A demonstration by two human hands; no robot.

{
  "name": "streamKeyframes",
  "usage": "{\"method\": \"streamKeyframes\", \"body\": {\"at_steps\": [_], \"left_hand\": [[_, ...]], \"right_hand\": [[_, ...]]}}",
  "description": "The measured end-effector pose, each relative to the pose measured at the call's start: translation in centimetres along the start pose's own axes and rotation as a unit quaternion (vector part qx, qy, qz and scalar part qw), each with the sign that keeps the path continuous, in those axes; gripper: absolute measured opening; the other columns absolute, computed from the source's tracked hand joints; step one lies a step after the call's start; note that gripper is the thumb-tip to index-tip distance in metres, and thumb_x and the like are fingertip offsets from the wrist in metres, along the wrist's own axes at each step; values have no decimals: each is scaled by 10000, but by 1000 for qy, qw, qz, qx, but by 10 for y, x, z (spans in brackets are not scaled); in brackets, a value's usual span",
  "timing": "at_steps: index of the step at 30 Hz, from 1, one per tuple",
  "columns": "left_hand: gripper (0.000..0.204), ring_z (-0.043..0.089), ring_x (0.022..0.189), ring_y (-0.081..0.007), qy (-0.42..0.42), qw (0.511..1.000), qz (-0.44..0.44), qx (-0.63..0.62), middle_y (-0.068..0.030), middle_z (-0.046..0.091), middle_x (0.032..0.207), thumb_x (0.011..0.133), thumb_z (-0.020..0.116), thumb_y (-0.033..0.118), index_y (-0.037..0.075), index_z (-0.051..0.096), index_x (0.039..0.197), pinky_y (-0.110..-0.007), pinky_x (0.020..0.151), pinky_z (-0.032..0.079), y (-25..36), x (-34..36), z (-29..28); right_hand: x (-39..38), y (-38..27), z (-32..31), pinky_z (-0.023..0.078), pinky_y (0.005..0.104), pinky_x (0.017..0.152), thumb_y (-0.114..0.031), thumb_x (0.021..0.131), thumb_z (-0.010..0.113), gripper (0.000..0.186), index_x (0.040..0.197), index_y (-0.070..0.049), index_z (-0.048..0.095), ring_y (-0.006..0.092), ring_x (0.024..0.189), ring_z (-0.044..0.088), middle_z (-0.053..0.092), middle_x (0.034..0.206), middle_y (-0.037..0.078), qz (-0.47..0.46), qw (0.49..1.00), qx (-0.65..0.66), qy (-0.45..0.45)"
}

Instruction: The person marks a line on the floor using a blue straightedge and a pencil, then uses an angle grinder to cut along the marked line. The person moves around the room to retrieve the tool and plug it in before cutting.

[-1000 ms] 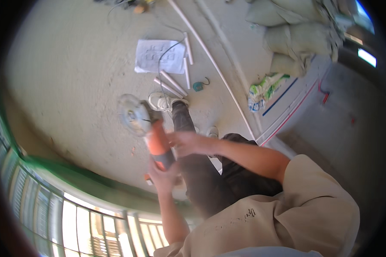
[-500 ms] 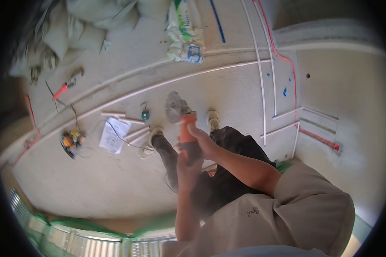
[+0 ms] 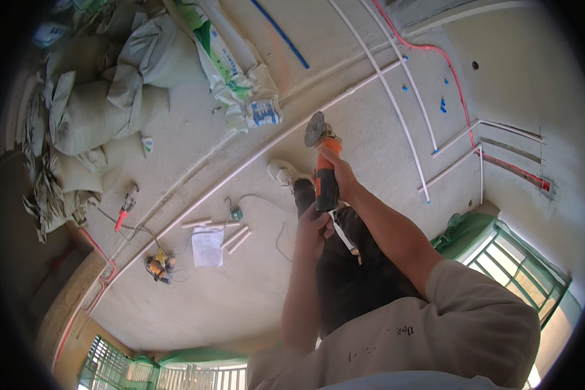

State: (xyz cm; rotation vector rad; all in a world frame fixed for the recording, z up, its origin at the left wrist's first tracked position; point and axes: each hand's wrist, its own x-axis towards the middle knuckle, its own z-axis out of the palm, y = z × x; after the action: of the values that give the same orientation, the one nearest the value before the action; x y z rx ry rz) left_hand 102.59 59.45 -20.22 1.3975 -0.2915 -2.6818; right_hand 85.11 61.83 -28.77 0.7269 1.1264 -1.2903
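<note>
An orange and black angle grinder is held out ahead of me, its round disc pointing away. My right hand is closed around the orange front part of its body. At the black rear end, my left hand has its fingers curled against the tool; part of its grip is hidden. Below the disc, a light shoe rests on the floor.
A long pale pipe crosses the floor ahead, and two more pipes run towards the right wall. On the left are a white sheet, short pipe pieces, a red-handled tool, cables and filled sacks.
My view has turned, bringing more of the sacks and the green-netted window into sight. The grinder has shifted up and right in the picture, still in both hands. My left hand sits lower on it.
</note>
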Motion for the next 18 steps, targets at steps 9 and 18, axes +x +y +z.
{"method": "streamKeyframes", "body": {"at_steps": [9, 18], "left_hand": [[375, 456, 540, -86, -5, 994, -108, 14, -22, 554, 749, 968, 651, 9, -94, 610, 1327, -251, 447, 328, 46, 171, -37], [422, 583, 623, -124, 217, 922, -44, 318, -48, 642, 851, 682, 733, -54, -10, 600, 1081, -284, 527, 422, 57, 357, -31]], "right_hand": [[157, -62, 21, 595, 394, 518, -443, 914, 851, 494, 1075, -25, 641, 259, 591, 695, 651, 810, 113, -74, 992, -81, 64], [297, -90, 5, 597, 373, 549, -420, 903, 869, 496, 1055, 9, 671, 234, 600, 691, 676, 851, 115, -63, 988, -129, 63]]}}
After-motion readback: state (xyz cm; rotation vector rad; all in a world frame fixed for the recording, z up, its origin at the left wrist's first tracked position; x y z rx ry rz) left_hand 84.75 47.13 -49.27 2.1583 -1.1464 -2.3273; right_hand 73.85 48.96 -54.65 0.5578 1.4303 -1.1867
